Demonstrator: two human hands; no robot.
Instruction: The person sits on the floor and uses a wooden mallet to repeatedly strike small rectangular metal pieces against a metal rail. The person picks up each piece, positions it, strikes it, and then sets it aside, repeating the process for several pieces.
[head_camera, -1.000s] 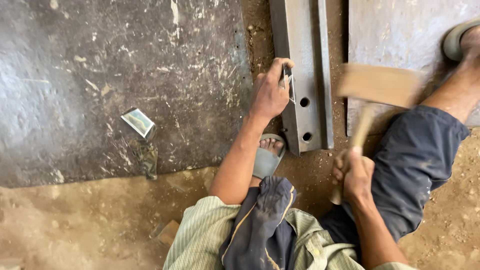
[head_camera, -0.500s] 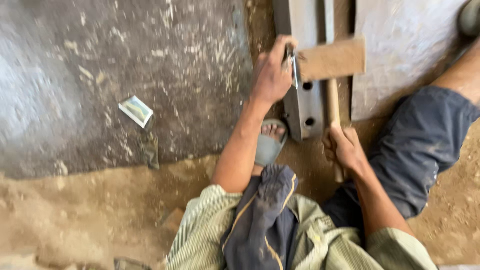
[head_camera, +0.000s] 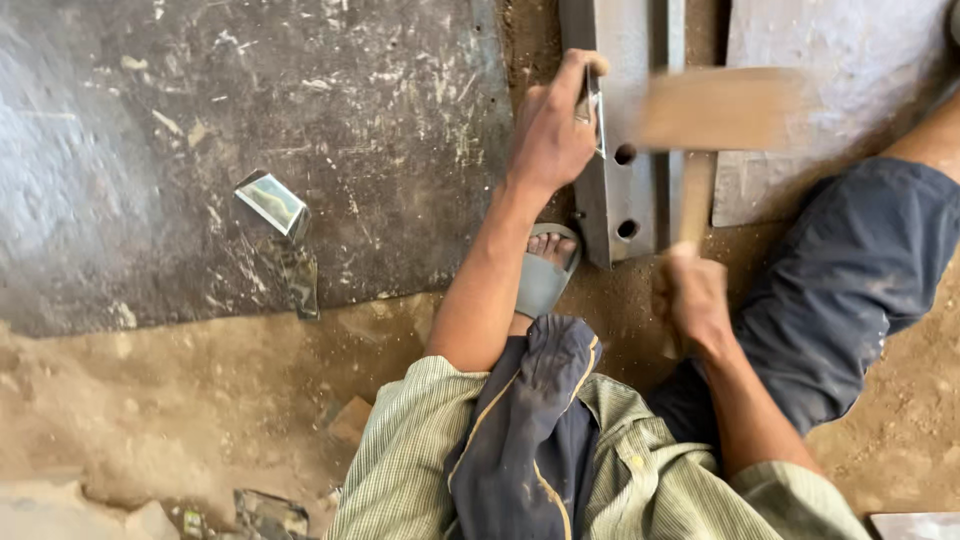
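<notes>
two bare hands work over a grey steel bar (head_camera: 630, 150) that lies on the dirt floor (head_camera: 200, 400), running away from the person between a dark, paint-flecked metal sheet (head_camera: 250, 120) on the left and a paler slab (head_camera: 850, 60) on the right. the left hand (head_camera: 550, 130) is curled tight round a thin metal tool (head_camera: 592, 100), thumb up, pressing it against the bar's left side just above two round holes (head_camera: 626, 190). the right hand (head_camera: 692, 300) is clenched round the handle of a wooden mallet (head_camera: 715, 105), whose blurred, pale brown head hangs over the bar, just right of the tool; whether it touches the bar cannot be told. a sandalled foot (head_camera: 548, 270) rests against the near end of the bar, under the left forearm. no printed labels can be made out; the only package-like thing is a small shiny foil scrap (head_camera: 272, 202), a bent silver rectangle lying on the dark sheet well left of the hands, with a second dull, crumpled piece (head_camera: 300, 280) just below it near the sheet's edge. dark blue trousers (head_camera: 850, 280) cover the right leg, stretched out beside the slab, and a striped green shirt (head_camera: 620, 470) fills the bottom of the view.
</notes>
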